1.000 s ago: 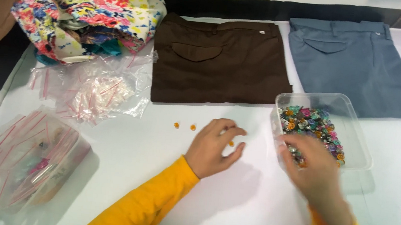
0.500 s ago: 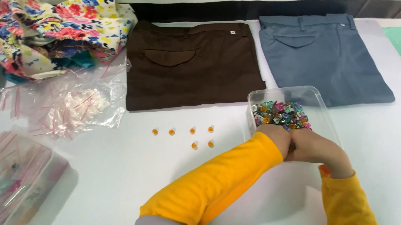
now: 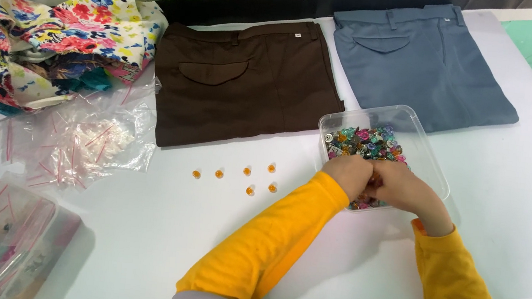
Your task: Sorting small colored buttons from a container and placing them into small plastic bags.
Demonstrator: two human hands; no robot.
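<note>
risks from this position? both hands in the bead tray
1. Both hands crowd the near end of the clear tray; pressing its rim could tip it and scatter the mixed beads.
2. The left sleeve lies close to the loose orange beads; drawing back could sweep them away.

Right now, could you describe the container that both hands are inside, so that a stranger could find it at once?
On the white table, find the folded blue-grey trousers at the far right. Just in front of them sits a clear plastic tray, where the left hand and right hand meet. Unlike the nearby clear bags, it holds many-coloured beads.
</note>
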